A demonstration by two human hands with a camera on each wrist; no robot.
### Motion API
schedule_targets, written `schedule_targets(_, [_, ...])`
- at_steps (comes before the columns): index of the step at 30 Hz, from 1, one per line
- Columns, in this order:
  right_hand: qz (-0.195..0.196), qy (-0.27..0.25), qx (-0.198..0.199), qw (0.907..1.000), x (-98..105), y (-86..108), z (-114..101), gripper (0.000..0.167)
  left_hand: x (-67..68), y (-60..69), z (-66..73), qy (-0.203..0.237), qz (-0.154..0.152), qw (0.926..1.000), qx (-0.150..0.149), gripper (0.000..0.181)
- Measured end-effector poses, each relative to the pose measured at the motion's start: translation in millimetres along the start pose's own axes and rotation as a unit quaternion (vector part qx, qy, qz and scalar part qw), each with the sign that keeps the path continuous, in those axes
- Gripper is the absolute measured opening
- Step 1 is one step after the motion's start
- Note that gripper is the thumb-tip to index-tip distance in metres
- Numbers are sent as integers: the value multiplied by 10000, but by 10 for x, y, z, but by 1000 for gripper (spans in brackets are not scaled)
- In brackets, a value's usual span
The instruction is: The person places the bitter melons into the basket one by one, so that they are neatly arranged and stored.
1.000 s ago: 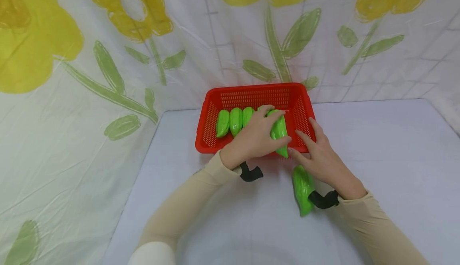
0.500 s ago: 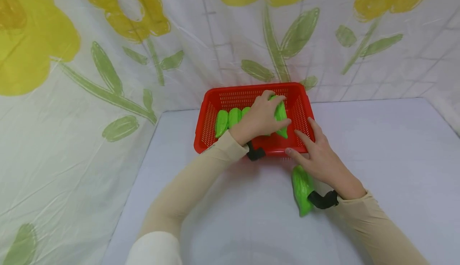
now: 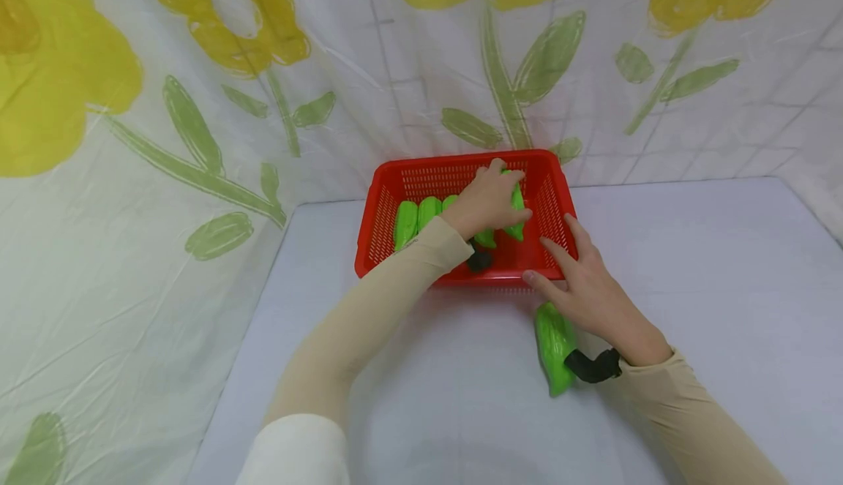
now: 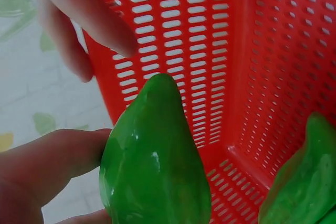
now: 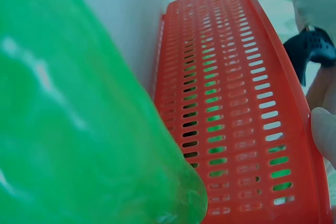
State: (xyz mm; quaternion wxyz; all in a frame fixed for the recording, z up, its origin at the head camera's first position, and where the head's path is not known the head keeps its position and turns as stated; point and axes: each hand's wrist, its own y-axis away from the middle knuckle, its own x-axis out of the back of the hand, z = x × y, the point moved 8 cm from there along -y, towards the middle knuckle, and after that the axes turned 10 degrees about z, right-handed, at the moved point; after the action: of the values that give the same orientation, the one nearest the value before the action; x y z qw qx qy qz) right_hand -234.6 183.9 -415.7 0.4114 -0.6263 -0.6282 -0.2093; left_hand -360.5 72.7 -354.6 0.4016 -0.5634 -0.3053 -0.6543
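Note:
In the head view my left hand [image 3: 487, 200] is inside the red plastic basket [image 3: 507, 278]. It holds a glossy green toy vegetable [image 3: 516, 218], pepper-shaped with a pointed tip. The left wrist view shows a finger touching the side of this toy vegetable [image 4: 157, 166], while other fingers stand apart from it. More of the same kind lie in a row to its left, such as the leftmost one [image 3: 406, 223]; my left arm partly covers them. My right hand [image 3: 589, 291] rests its spread fingers at the basket's front right corner, its thumb [image 5: 323, 129] on the rim.
Another green toy vegetable [image 3: 555, 346] lies on the white tabletop [image 3: 691, 287] in front of the basket, partly under my right wrist. A flower-print cloth [image 3: 421, 90] hangs right behind the basket.
My left hand has carried the green toy vegetable away from me, from over the basket's front rim to deeper inside. My right hand stays at the corner.

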Motion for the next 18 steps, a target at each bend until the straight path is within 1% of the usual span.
schedule_targets(6, [-39,-14,-33,10000,0,0,5,82,-137,-127,2,-222,-306,9991,184,74])
schedule_targets(11, [-47,5,-43,10000,0,0,6,82,-252,-186,7,-325,-529,9976,301,72])
schedule_targets(18, [-3,1,-8,10000,5,-1,6,81,-435,-250,34,-696,-699,9949,229,71])
